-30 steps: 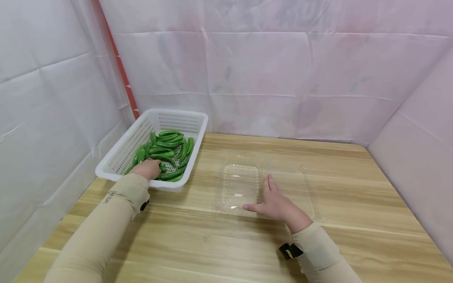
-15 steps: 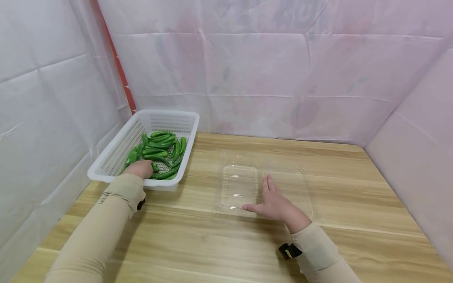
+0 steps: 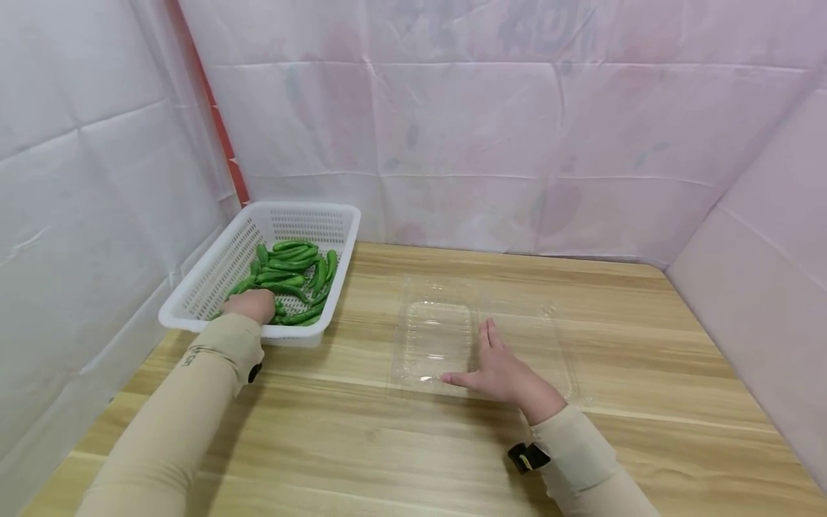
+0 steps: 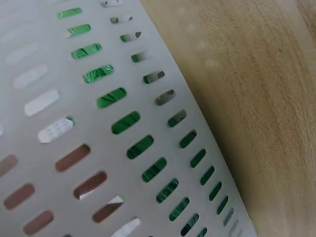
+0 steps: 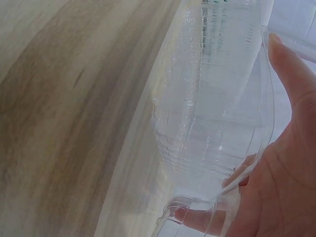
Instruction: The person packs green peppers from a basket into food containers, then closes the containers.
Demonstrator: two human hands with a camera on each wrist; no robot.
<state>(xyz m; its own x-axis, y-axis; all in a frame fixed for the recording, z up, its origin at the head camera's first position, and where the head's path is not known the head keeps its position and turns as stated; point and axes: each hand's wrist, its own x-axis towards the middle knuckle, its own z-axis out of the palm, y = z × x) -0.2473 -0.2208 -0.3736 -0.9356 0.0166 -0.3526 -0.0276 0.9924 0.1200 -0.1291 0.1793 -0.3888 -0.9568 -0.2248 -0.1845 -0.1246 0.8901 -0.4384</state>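
Observation:
A white perforated plastic basket (image 3: 302, 339) at the left holds several long green chili peppers (image 3: 287, 264). My left hand (image 3: 250, 305) reaches down into its near left corner among the peppers. I cannot tell whether the fingers grip one, since they are hidden; the left wrist view shows mostly the slotted basket wall (image 4: 74, 113), with skin and green behind the slots. To the right lies a clear plastic clamshell box (image 3: 439, 337), lid folded out flat. My right hand (image 3: 500, 370) rests on it, thumb out at the near rim, fingers extended along the fold. In the right wrist view the thumb (image 5: 291, 69) lies along the rim.
A wood-grain table (image 3: 362, 445) carries both containers. Pale printed cloth (image 3: 465, 143) hangs behind it, with more cloth (image 3: 84, 179) along the left and right sides. A red strip (image 3: 220, 122) runs up the back left corner.
The basket has shifted slightly left in the head view, and my left hand has moved left and slightly up with it. My right hand and the clear box stay put.

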